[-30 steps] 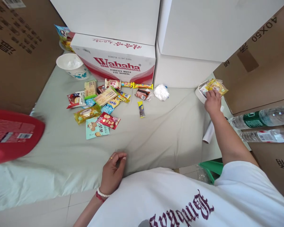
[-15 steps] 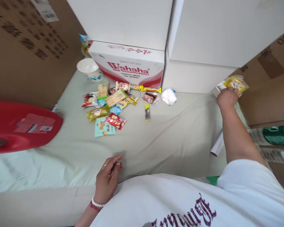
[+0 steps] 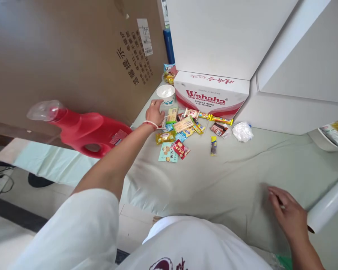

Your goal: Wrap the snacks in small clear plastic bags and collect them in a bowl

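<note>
Left hand (image 3: 155, 113): arm stretched far over the cloth-covered table (image 3: 208, 183), palm down, fingers bent beside the paper cup (image 3: 169, 101). From where I stand the fingertips are partly lost against the rim, so I can't tell whether they pinch anything or only touch. The long reach makes sense: the cup stands at the back, close by the red-and-white box (image 3: 211, 95). Something pale sits inside the cup. A small packet (image 3: 162, 123) shows partly from under the hand.

Right hand (image 3: 290, 213): low near the table's front, fingers loosely curled, a gap at the thumb, nothing seen in the grasp. Probably parked there as a prop while the body leans left. The white roll (image 3: 329, 204) lies just beside it.

Close to the cup, the snacks overlap in a loose heap: cracker pack (image 3: 183, 124) on top, gold packet (image 3: 165, 137) nearer the front, red packet (image 3: 180, 149) partly over the teal packet (image 3: 165, 153). A yellow-topped packet (image 3: 213, 145) lies apart, as does the crumpled white plastic (image 3: 242, 132).

Farther out: the bowl (image 3: 320, 140) at far right, packets in it; the red jug (image 3: 84, 127) at far left, before the brown carton (image 3: 87, 56), which seems to serve as a side wall.
</note>
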Demonstrator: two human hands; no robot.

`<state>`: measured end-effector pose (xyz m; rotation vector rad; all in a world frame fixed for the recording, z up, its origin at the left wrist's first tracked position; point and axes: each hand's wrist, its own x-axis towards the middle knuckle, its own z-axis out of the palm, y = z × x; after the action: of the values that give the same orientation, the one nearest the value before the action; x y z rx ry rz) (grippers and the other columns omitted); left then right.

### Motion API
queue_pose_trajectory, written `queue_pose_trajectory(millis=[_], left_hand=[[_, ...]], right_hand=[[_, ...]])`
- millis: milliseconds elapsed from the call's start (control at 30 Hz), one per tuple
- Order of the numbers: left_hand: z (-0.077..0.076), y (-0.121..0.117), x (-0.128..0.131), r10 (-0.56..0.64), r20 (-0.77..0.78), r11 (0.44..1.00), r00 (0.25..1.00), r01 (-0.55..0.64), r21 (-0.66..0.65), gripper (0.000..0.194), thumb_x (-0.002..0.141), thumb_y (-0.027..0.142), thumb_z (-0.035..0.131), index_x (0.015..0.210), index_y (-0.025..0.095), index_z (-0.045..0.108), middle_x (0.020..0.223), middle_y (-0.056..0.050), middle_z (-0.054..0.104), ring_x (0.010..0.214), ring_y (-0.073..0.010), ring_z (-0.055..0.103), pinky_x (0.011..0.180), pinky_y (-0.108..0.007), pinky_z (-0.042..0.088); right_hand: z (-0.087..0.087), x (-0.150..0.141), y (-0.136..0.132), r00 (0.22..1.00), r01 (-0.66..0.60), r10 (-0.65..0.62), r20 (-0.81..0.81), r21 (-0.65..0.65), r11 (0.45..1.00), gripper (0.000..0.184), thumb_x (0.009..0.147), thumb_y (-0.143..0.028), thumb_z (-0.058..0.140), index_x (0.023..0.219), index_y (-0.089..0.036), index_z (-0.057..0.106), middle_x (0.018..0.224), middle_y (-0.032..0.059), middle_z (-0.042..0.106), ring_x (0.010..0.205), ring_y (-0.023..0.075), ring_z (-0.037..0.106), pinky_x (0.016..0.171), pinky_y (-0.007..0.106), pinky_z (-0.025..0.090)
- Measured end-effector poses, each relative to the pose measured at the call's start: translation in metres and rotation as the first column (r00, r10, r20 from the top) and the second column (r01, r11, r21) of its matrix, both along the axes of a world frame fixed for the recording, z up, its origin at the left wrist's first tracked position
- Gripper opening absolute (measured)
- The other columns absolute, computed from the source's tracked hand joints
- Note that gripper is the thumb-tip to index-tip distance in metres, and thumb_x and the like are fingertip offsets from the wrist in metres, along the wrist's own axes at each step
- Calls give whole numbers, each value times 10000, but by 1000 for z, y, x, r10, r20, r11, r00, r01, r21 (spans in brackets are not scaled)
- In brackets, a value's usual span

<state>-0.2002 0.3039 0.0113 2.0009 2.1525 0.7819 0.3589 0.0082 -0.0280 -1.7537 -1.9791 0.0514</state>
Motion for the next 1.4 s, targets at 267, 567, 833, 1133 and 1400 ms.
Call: queue_pose_trajectory(millis=[267,567,833,1133,1400], left_hand=[[-27,58,-12,52,2,993,999,-52,-109,409,892,224,507,1254,111,660,1411,-166,517,1247,-306,564,1122,-439,407],[-15,25,-13,-107,-112,985,988,90,-150,645,811,105,587,1449,184,530,1593,-123,409,1361,-319,479,1143,-456,401],[-13,69,-4,93,-7,985,996,-93,-144,516,902,176,563,1406,75,522,1387,-198,531,1194,-279,595,1060,-423,448],[23,-46,42,-283,-30,956,959,284,73,275,944,278,475,1064,174,698,1091,-113,590,1063,-281,585,957,-420,483],[-22,-250,162,-811,8,579,584,802,146,307,1009,128,410,1193,177,651,989,-105,695,870,-188,628,800,-323,518]], right_hand=[[14,21,-77,978,203,-198,72,-79,976,394,991,-515,488,1069,-222,739,1070,44,776,917,237,751,834,351,582],[28,-3,-22,1000,-15,15,21,-17,1000,294,1006,-413,517,1123,-234,719,1107,33,760,910,189,748,868,316,582],[20,5,-64,993,61,-57,104,-36,997,345,992,-468,508,1079,-220,731,1063,43,777,909,229,759,833,350,597],[43,-40,-38,975,129,-143,-168,-89,988,256,978,-400,565,1067,-232,736,1084,75,758,985,231,734,931,387,588],[90,-152,45,890,-436,376,-257,-237,868,290,1005,-236,520,1255,-237,666,1317,103,679,1210,228,653,1039,387,538]])
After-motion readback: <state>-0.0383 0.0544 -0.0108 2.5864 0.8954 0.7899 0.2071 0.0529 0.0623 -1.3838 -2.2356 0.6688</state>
